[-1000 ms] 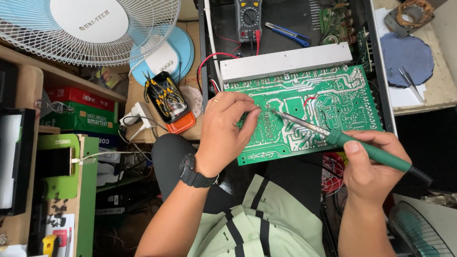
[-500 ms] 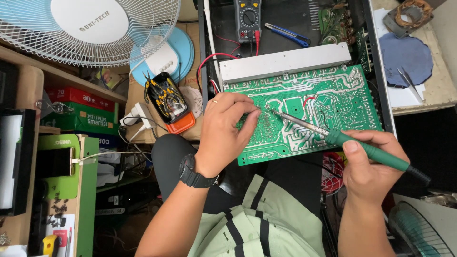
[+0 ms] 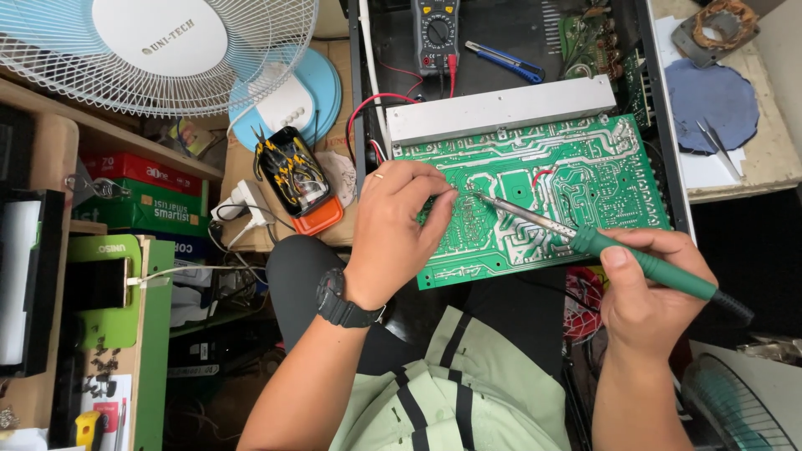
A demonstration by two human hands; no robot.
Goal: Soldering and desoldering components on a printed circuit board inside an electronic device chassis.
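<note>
We can't see what the left hand [image 3: 399, 225] pinches (fingers hide it); the right hand [image 3: 652, 292] grips the soldering iron [image 3: 585, 240], tip on the circuit board [image 3: 576, 188] just beside the left fingertips.

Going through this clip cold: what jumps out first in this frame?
The big green circuit board at centre, solder side up, draws the eye. The right hand holds a green-handled soldering iron with its tip on the board, where the left hand pinches something too small to tell. At upper left stands a white fan; a multimeter lies at top centre.
</note>
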